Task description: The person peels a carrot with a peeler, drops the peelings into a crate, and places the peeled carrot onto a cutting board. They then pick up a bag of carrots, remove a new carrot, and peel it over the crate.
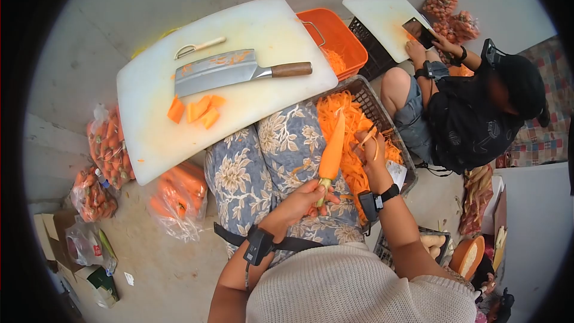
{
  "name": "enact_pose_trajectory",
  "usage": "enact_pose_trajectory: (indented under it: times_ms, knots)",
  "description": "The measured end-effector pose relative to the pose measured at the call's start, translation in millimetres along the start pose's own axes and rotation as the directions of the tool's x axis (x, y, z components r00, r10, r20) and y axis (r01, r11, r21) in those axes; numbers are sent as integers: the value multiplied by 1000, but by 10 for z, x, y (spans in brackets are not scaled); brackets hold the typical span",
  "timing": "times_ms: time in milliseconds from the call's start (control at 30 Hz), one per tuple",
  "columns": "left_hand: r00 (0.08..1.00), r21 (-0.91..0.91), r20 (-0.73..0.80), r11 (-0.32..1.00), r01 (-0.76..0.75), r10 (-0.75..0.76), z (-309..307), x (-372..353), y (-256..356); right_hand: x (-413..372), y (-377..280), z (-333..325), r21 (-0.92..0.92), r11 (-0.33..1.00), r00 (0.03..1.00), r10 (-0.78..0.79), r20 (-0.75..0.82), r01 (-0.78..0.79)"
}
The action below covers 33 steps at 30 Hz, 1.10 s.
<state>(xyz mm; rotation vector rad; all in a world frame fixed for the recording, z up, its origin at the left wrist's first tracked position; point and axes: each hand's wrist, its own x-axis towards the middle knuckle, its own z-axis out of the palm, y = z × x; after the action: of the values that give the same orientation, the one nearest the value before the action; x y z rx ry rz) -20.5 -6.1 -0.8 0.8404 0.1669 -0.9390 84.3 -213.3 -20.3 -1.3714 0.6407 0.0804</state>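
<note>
My left hand (312, 196) is closed around the stem end of a peeled carrot (333, 151), whose tip points up and away from me. Over a dark plastic crate (365, 93) my right hand (372, 154) has its fingers curled among orange carrot peelings (345, 110), with a strip of peel across them. On the white cutting board (263, 30) lie a cleaver (221, 72) with shreds on its blade, a peeler (200, 47) and several cut carrot chunks (199, 108).
Beyond the crate stands an orange bucket (338, 33). A seated person (478, 107) works with a cleaver at another white board (382, 21). Bags of carrots (179, 191) and a cardboard box (52, 236) sit on the floor at left. Behind my right arm is a crate (439, 240).
</note>
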Motion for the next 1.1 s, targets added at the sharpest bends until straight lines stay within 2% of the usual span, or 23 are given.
enact_pose_trajectory:
  times_ms: [100, 200, 233, 300, 433, 467, 500, 567, 600, 700, 767, 800, 867, 1000, 1067, 1100]
  knots:
    - [1000, -83, 3, 997, 6, -6, 2, -1, -10, -213, -17, 179, -12, 996, 996, -84, 15, 84]
    - [1000, -133, 31, 991, 7, -3, -20, 11, -33, -376, 73, 281, -188, 903, 920, -391, 10, 386]
    - [999, -151, 39, 989, 5, 1, -28, 18, -34, -401, 126, 301, -187, 902, 919, -394, 12, 389]
    - [999, -160, 41, 987, -7, 14, -4, 3, -23, -442, 218, 355, -425, 732, 834, -539, 116, 532]
    - [1000, -139, 11, 990, -13, 15, -23, 10, -39, -599, 218, 512, -595, 385, 624, -736, 265, 706]
    - [1000, -146, 8, 989, -15, 16, -34, 10, -39, -560, 255, 509, -620, 358, 621, -734, 275, 698]
    - [1000, -141, 4, 990, -12, 13, -45, 11, -37, -487, 301, 499, -621, 357, 624, -729, 282, 698]
    - [1000, -144, -1, 990, -6, 6, -56, 22, -33, -327, 377, 475, -572, 498, 710, -667, 228, 652]
    - [1000, -143, -5, 990, -5, 4, -57, 30, -24, -332, 343, 508, -576, 498, 713, -662, 230, 648]
    - [1000, -148, -8, 989, 3, -4, -54, 46, 4, -306, 276, 565, -568, 458, 679, -685, 265, 684]
    - [1000, -153, -10, 988, 9, -11, -51, 50, 17, -224, 328, 554, -621, 339, 609, -739, 289, 707]
    - [1000, -141, -6, 990, 7, -8, -51, 53, 22, -201, 323, 550, -624, 338, 612, -735, 292, 704]
    - [1000, -134, 0, 991, 9, -9, -52, 60, 32, -152, 307, 528, -603, 491, 743, -607, 281, 629]
    - [1000, -137, -1, 990, 18, -18, -56, 88, 23, -41, 363, 493, -652, 433, 725, -634, 269, 622]
    - [1000, -141, -1, 990, 21, -21, -62, 80, 20, 32, 333, 473, -646, 569, 821, -547, 164, 509]
    - [999, -127, 5, 991, 36, -35, -63, 63, 24, 58, 284, 474, -645, 570, 821, -547, 164, 508]
